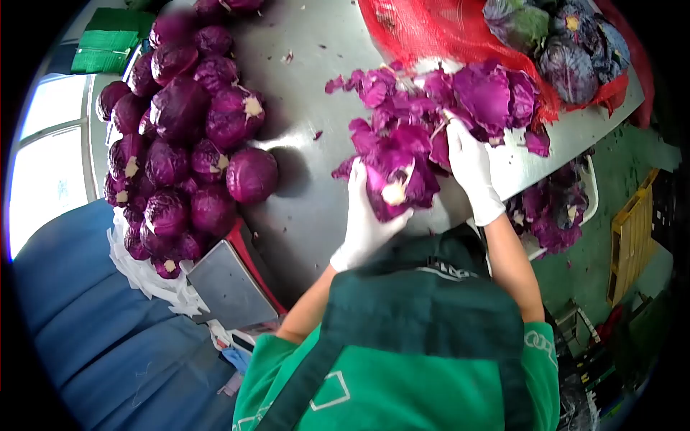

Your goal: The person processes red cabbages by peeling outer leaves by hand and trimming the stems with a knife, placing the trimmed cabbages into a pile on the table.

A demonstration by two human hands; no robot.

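Observation:
My left hand, in a white glove, is curled round the near-left side of a red cabbage, whose pale cut stem faces up. Loose purple outer leaves stand out around that head. My right hand, also gloved in white, is at its right, with the fingers closed at the edge of a purple leaf; part of the grip is hidden. Beyond both hands lies a heap of stripped red cabbage leaves on the metal table.
Many trimmed red cabbages are piled along the table's left side. A flat grey panel with a red edge stands nearest me. At the back right, a red mesh sack holds untrimmed cabbages. A white crate of leaves sits below the right edge.

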